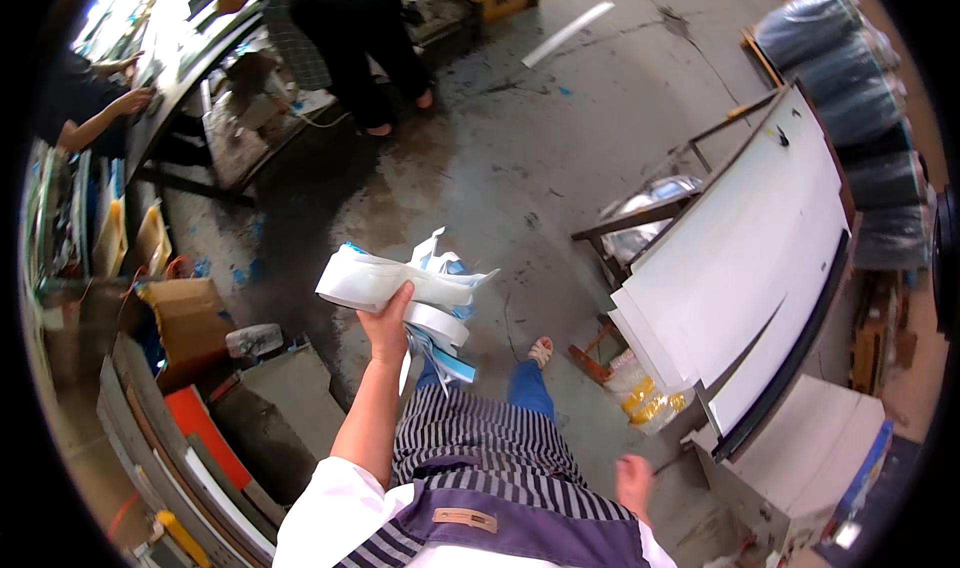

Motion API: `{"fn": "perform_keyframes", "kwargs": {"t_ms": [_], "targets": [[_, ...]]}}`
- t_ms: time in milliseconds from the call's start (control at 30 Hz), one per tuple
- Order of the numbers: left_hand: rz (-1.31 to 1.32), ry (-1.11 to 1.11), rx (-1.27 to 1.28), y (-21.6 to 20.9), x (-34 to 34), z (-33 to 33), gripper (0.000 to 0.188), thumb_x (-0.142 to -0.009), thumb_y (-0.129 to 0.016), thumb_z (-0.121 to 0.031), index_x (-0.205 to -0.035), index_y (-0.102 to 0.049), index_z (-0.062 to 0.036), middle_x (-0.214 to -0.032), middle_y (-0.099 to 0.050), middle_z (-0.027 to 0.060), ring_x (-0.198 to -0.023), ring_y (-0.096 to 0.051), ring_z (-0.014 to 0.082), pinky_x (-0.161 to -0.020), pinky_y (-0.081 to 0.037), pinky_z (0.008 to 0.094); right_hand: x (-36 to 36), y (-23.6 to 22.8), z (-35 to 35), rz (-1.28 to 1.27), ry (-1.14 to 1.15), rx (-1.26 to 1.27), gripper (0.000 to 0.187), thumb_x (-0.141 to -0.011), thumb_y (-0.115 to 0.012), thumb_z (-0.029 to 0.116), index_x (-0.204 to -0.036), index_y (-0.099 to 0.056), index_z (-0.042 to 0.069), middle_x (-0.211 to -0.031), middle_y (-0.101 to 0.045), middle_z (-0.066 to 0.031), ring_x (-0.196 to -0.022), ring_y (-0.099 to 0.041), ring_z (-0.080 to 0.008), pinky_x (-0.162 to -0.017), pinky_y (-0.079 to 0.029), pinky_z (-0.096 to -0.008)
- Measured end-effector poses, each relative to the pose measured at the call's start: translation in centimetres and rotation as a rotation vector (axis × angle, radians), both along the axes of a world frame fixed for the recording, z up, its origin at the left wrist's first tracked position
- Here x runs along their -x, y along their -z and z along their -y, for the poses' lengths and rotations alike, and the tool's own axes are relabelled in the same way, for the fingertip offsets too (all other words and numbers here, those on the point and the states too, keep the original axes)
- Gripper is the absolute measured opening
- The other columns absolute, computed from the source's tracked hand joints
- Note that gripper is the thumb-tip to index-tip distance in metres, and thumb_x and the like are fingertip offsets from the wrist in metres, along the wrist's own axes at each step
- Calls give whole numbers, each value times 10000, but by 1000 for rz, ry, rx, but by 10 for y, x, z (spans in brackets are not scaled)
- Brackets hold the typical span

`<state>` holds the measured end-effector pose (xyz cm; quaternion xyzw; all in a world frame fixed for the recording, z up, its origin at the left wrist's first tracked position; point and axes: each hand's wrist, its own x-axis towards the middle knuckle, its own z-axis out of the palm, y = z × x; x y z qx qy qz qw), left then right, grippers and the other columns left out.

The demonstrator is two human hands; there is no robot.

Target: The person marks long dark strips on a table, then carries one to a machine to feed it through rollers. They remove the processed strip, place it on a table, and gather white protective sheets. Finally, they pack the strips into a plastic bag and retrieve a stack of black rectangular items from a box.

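My left hand [388, 320] is closed around a bundle of white and blue strips [362, 279], held out in front of me above the floor. The bundle is folded over on its left side. Loose strip ends stick out to the right, and a curled white piece with blue-edged tails hangs below my hand. Low at my right side is my right hand [633, 482], away from the bundle. It looks curled, but motion smears its fingers, and I see nothing in it.
To the right stands a slanted rack with large white sheets [740, 258]; a pale carton [800, 448] sits near it. Boards [205, 423] and a cardboard box [185, 318] crowd the left. Two people work by the far-left bench. A white strip [567, 35] lies on the floor.
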<state>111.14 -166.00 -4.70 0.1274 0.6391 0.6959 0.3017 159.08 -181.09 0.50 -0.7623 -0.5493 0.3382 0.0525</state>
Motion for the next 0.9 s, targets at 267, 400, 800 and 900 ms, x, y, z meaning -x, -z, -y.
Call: {"fn": "perform_keyframes", "kwargs": {"t_ms": [267, 400, 800, 900], "targets": [[85, 143, 224, 52, 11, -1, 398, -704, -761, -2, -1062, -587, -1, -1012, -611, 77, -941, -573, 198, -858, -445, 321, 92, 184, 55, -8, -459, 592, 385, -747, -714, 359, -1026, -690, 95, -912, -672, -191, -866, -640, -345, -760, -501, -410], [113, 147, 258, 82, 14, 16, 426, -704, -766, -11, -1082, -570, 4, -1010, -608, 72, -939, -573, 201, -835, -455, 322, 75, 173, 45, -243, -495, 919, 275, -746, -675, 193, -979, -682, 48, -843, -687, -84, -766, -641, -221, -693, -489, -344], [407, 281, 184, 222, -30, -34, 412, -689, -772, -48, -1053, -586, 2, -964, -633, 88, -888, -605, 213, -806, -475, 335, 59, 216, -56, -399, -243, 1555, 183, -869, -580, 132, -1010, -669, 58, -754, -619, 25, -611, -550, -60, -573, -473, -218], [440, 378, 190, 279, -37, -33, 357, -719, -744, -53, -1043, -608, 10, -984, -647, 86, -914, -607, 197, -830, -469, 311, 79, 276, -121, -453, -233, 1170, 245, -868, -613, 155, -1078, -622, 30, -817, -661, -54, -747, -628, -132, -673, -507, -283]]}}
